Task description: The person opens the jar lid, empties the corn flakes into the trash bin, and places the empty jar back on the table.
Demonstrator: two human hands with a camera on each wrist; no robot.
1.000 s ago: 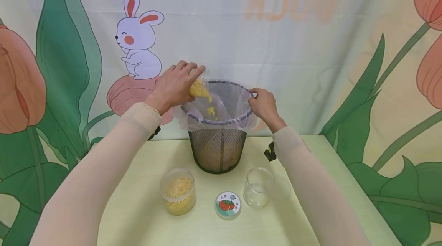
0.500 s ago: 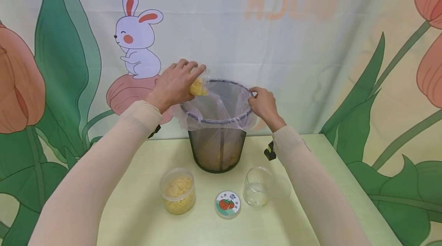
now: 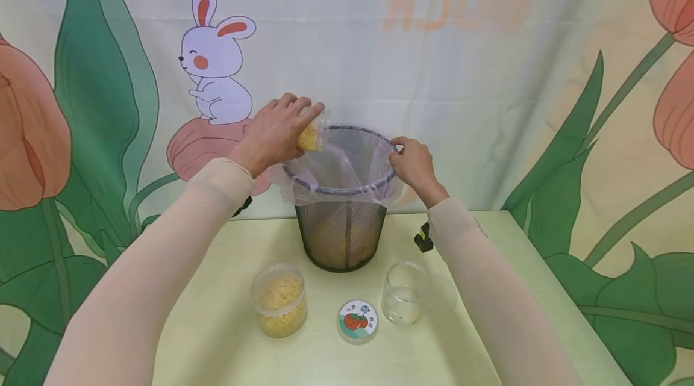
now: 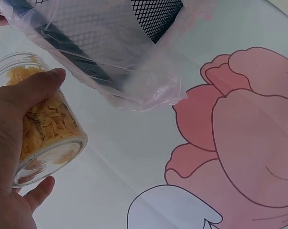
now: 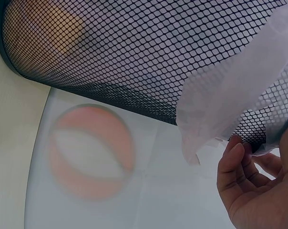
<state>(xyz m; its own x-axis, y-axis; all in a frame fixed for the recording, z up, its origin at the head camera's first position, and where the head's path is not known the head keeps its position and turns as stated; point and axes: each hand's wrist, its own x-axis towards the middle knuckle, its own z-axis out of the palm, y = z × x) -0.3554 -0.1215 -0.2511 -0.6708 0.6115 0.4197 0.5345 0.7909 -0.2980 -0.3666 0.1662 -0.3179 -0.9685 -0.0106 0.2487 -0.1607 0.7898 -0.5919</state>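
1. So, a clear flake jar (image 4: 63, 155) is gripped by the left hand (image 3: 273, 136), with thumb and fingers clamped round its sides. It's tipped sideways at the bin's left edge, and yellow flakes (image 4: 46, 119) can be seen inside.
2. The rim of the black mesh bin (image 3: 324, 232) is pinched by the right hand (image 3: 414, 164), fingers curled against the thumb. A thin pinkish bag (image 3: 374, 196) is folded over that rim.
3. On the table (image 3: 206, 326), a round lid (image 3: 358, 321) is laid flat. Red tomatoes and a green band are printed on it; its small characters can't be read.
4. It's flanked by an uncapped tub (image 3: 279, 326) of yellow flakes and a glass jar (image 3: 403, 308).
5. Faded orange letters (image 3: 434, 5) are mirrored on the curtain (image 3: 336, 37): "UCK" can be made out, the blurry first one can't.
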